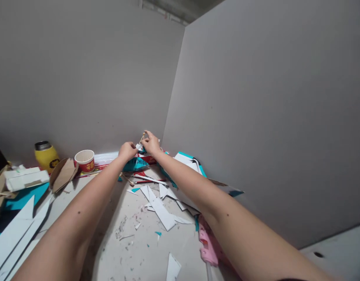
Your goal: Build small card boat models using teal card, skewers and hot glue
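Both arms stretch far forward toward the corner where two grey walls meet. My left hand [127, 150] is closed in a fist, pinching a small white piece [138, 146]. My right hand [151, 143] is closed too, its fingertips gripping a thin wooden stick [141, 137] that pokes up from the white piece. The hands almost touch, above a teal and red printed board [136, 163] lying on the floor.
White and teal card offcuts [160, 207] litter the floor. A pink glue gun [207, 246] lies under my right forearm. At the left stand a yellow flask [46, 156], a red paper cup [84, 160], brown card pieces [63, 174] and a white box [26, 178].
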